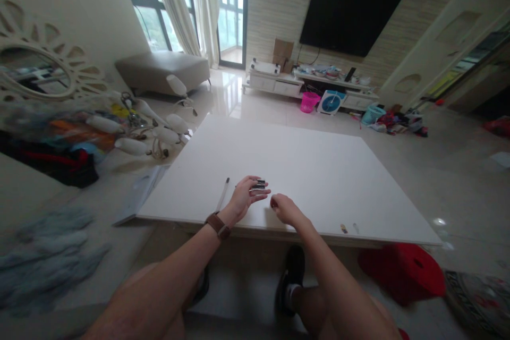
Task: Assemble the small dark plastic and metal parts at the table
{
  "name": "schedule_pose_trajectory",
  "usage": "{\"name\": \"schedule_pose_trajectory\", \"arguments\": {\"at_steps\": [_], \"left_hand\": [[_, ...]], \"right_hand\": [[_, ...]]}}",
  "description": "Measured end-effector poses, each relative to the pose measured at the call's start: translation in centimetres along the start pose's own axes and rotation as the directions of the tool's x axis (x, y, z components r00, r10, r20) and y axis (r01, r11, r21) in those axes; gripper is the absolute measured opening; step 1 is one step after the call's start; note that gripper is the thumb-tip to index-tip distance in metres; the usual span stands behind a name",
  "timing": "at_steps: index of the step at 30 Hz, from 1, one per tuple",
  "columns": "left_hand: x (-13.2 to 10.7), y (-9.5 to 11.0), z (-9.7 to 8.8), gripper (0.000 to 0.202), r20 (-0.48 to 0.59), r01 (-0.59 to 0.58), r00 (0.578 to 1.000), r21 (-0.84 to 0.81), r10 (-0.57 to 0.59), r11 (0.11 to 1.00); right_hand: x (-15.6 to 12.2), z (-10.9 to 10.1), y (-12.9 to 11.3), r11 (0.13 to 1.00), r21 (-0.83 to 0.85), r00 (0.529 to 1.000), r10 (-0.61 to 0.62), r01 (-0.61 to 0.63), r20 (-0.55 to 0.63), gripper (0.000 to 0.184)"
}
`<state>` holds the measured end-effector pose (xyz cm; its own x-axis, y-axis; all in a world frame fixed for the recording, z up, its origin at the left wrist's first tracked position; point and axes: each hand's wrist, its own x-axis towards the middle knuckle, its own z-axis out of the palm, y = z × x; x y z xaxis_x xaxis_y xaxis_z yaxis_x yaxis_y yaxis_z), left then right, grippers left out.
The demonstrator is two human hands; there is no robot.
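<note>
Black-and-white item (258, 184), small and striped, and it's up in the left hand (242, 195), lying along the fingers above the worktop (319, 170)! Fingers stretched out and slightly parted, palm half open, so this looks like a light hold rather than a fist, perhaps to leave the item reachable from the other side. Just beside those fingertips comes the right hand (283, 207), its fingers curled in tight toward the thumb; whether anything is pinched in there, I cannot tell from this angle. A narrow gap separates the two hands, and that closeness suggests they are working as a pair, one presenting, one handling.

Over to the left of the left hand, a slim pen-like stick (223, 191) lies at a slant, its dark tip pointing away from the person and its near end close to the wrist with the brown watch (218, 226): set aside, it seems, yet within easy reach. Out to the right of the right hand, by the near edge, rest a small brownish piece (343, 228) and a pale piece (356, 228) next to it, both too small to identify. They sit well apart from the hands, probably so the middle stays free for the fingers.
</note>
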<state>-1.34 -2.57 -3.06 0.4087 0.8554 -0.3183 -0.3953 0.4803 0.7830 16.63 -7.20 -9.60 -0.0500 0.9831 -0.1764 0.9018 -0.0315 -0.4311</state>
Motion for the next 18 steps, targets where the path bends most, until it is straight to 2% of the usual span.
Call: {"name": "schedule_pose_trajectory", "arguments": {"at_steps": [3,5,7,10,15,18], "left_hand": [[-0.1,0.1,0.0,0.018,0.009,0.001,1.0,-0.006,-0.001,1.0],[-0.1,0.2,0.1,0.02,0.019,0.002,1.0,-0.008,-0.002,1.0],[0.0,0.3,0.2,0.022,0.023,0.006,1.0,-0.01,-0.006,1.0],[0.2,0.3,0.4,0.023,0.022,0.015,1.0,-0.009,-0.015,1.0],[0.4,-0.1,0.6,0.025,0.02,0.023,1.0,0.009,-0.023,1.0],[0.2,-0.3,0.5,0.028,0.019,0.018,1.0,0.011,-0.018,1.0]], "right_hand": [[-0.1,-1.7,-1.2,0.991,0.111,0.983,-0.058,0.078,-0.173,0.014],[-0.1,-2.8,-1.7,0.938,0.301,0.94,-0.067,0.174,-0.333,0.009],[-0.2,-3.6,-1.9,0.858,0.459,0.911,-0.024,0.23,-0.411,0.005],[-0.1,-4.2,-2.3,0.76,0.603,0.898,0.06,0.241,-0.435,0.007],[0.0,-4.6,-3.2,0.529,0.804,0.891,0.175,0.274,-0.419,0.019],[-0.3,-4.7,-3.6,0.469,0.842,0.902,0.187,0.266,-0.389,0.024]]}}
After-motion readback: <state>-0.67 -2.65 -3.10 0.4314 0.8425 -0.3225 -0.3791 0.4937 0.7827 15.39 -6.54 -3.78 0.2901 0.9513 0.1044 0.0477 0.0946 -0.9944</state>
